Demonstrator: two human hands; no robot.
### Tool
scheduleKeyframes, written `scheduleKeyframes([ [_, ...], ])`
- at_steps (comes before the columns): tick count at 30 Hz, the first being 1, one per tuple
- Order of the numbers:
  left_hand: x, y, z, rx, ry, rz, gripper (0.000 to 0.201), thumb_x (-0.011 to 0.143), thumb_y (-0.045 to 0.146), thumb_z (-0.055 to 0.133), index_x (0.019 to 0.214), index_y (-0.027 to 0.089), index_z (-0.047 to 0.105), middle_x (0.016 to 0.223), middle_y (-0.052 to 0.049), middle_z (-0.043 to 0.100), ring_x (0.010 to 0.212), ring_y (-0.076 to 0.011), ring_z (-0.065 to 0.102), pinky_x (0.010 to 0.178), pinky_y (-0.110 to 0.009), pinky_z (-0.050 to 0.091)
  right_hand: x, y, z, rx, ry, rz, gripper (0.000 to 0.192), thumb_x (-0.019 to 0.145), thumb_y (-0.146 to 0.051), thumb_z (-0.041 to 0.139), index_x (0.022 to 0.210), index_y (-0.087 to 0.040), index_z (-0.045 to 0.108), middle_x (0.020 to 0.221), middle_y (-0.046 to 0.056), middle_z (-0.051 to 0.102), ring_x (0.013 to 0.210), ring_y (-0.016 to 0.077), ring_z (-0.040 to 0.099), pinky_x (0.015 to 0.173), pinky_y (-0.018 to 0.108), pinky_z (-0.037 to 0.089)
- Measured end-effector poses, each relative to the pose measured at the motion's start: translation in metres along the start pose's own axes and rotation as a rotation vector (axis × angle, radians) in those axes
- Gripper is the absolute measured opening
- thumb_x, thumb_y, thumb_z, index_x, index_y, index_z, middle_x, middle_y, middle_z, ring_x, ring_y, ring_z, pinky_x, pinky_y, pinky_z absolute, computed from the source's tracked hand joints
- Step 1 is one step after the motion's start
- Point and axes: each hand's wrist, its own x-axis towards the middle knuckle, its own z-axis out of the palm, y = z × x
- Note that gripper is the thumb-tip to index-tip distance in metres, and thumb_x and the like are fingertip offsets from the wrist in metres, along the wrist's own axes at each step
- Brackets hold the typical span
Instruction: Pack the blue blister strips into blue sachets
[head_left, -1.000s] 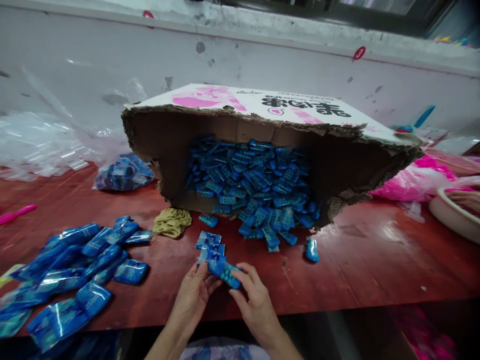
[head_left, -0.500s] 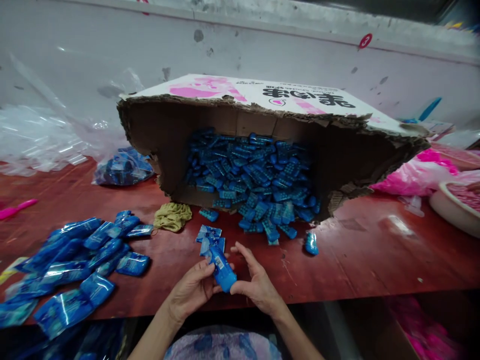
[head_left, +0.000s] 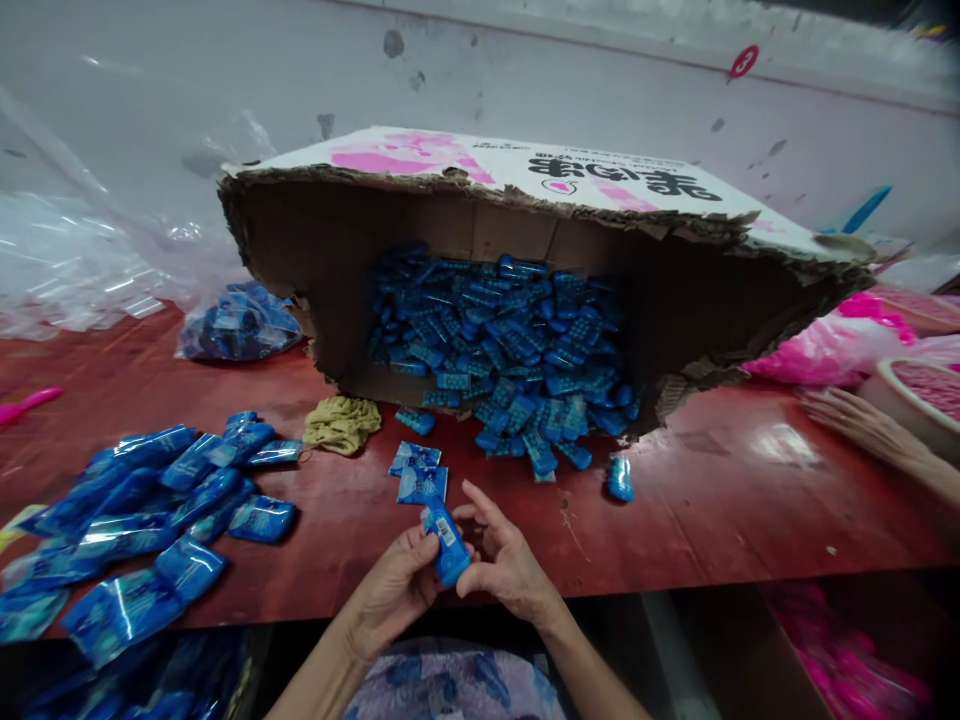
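My left hand (head_left: 401,578) pinches a small blue packet (head_left: 451,556) with a barcode label, its thumb lying across the near side. My right hand (head_left: 504,562) curls at the packet's right side, thumb against the lower edge and index finger raised. Just beyond them two flat blue printed sachets (head_left: 421,485) lie overlapping on the table. A torn-edged cardboard box (head_left: 300,250) faces me on its side, holding a heap of small blue plastic pieces (head_left: 517,340) that spills out at the front. One loose blue piece (head_left: 620,478) lies to the right.
Filled blue packets (head_left: 127,535) are piled at left on the red table (head_left: 697,520). Beside them lie a yellow-green cloth (head_left: 341,424) and a bag of blue pieces (head_left: 238,322). At right, another person's hand (head_left: 862,425) rests near a white basin (head_left: 900,405).
Both hands have shifted slightly, and the blue packet stands more upright, apart from the sachets. Another person's hand has come in at the right. The view has tilted a little.
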Motion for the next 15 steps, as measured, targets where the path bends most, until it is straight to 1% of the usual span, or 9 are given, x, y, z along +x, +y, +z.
scheduleKeyframes([
  [2,0.000,-0.005,0.002,-0.001,0.044,0.027,0.016,0.064,0.025,0.069,0.076,0.014,0.068,0.069,-0.006,0.069,0.067,-0.0169,0.064,0.066,-0.026,0.050,0.000,-0.001,0.002,-0.009,0.007,0.006,0.085,0.055,-0.027,0.079,0.129,-0.033,0.038,0.104,0.002,0.057,0.083,0.0151,0.059,0.064,0.023,0.049],
  [4,-0.001,-0.009,0.006,-0.014,0.072,0.052,0.017,0.065,0.027,0.069,0.075,0.014,0.067,0.067,-0.005,0.067,0.062,-0.0149,0.062,0.062,-0.025,0.050,0.000,-0.002,0.002,-0.015,0.007,0.034,0.082,0.058,-0.027,0.078,0.129,-0.033,0.038,0.103,0.002,0.057,0.082,0.0146,0.059,0.064,0.022,0.049],
  [7,-0.003,-0.012,0.013,-0.029,0.089,0.068,0.019,0.066,0.029,0.068,0.079,0.014,0.066,0.065,-0.002,0.065,0.056,-0.0117,0.059,0.056,-0.024,0.049,0.000,-0.002,0.002,-0.036,-0.009,0.077,0.076,0.065,-0.030,0.072,0.131,-0.031,0.035,0.105,0.003,0.057,0.085,0.0165,0.058,0.065,0.025,0.050],
  [9,-0.004,-0.013,0.015,-0.027,0.126,0.062,0.019,0.066,0.029,0.067,0.079,0.015,0.065,0.066,-0.002,0.065,0.055,-0.0116,0.060,0.054,-0.024,0.050,-0.001,0.000,0.001,-0.088,-0.012,0.073,0.072,0.069,-0.029,0.068,0.132,-0.029,0.033,0.105,0.003,0.058,0.087,0.0174,0.058,0.069,0.028,0.050],
  [10,-0.004,-0.013,0.016,-0.025,0.159,0.060,0.018,0.066,0.029,0.067,0.078,0.015,0.065,0.067,-0.002,0.066,0.056,-0.0121,0.060,0.055,-0.025,0.051,-0.002,0.003,0.001,-0.129,-0.002,0.054,0.069,0.071,-0.028,0.066,0.132,-0.028,0.034,0.104,0.003,0.059,0.087,0.0173,0.059,0.072,0.029,0.050],
  [12,-0.005,-0.013,0.017,-0.029,0.235,0.068,0.016,0.067,0.027,0.067,0.076,0.014,0.064,0.067,-0.002,0.066,0.056,-0.0125,0.061,0.056,-0.026,0.053,-0.002,0.009,0.000,-0.249,0.058,-0.016,0.063,0.072,-0.026,0.064,0.130,-0.026,0.037,0.099,0.003,0.061,0.086,0.0164,0.059,0.078,0.030,0.048],
  [15,-0.005,-0.012,0.017,-0.049,0.293,0.085,0.013,0.069,0.025,0.065,0.076,0.014,0.063,0.068,-0.002,0.067,0.057,-0.0130,0.063,0.057,-0.027,0.054,-0.003,0.017,-0.001,-0.449,0.160,-0.140,0.062,0.074,-0.027,0.063,0.130,-0.024,0.038,0.097,0.003,0.062,0.084,0.0157,0.060,0.078,0.028,0.049],
])
